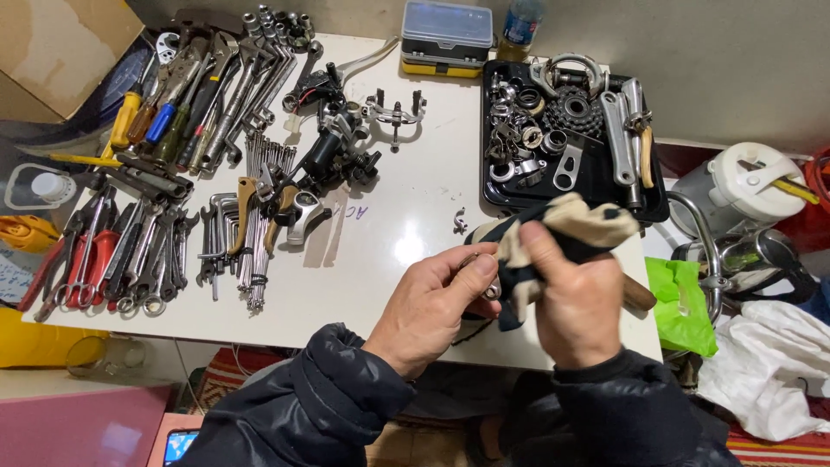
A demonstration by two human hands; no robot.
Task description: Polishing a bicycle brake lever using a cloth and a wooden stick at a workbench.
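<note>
1. While tools crowd the white surface [406, 216], the left hand [437, 303] pinches a small metal part [491, 290] in narrow fingers above its near edge.
2. The right hand [572, 303] grips a rag [566, 227], wiping it.
3. Best done with firm, short strokes.

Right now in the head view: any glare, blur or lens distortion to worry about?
Head view: a bright glare spot on the white table just above the left hand; wide-angle bending at the edges; hands and rag sharp, as are the tools and the parts tray; soft shadows only; the lower corners fall dark.
</note>
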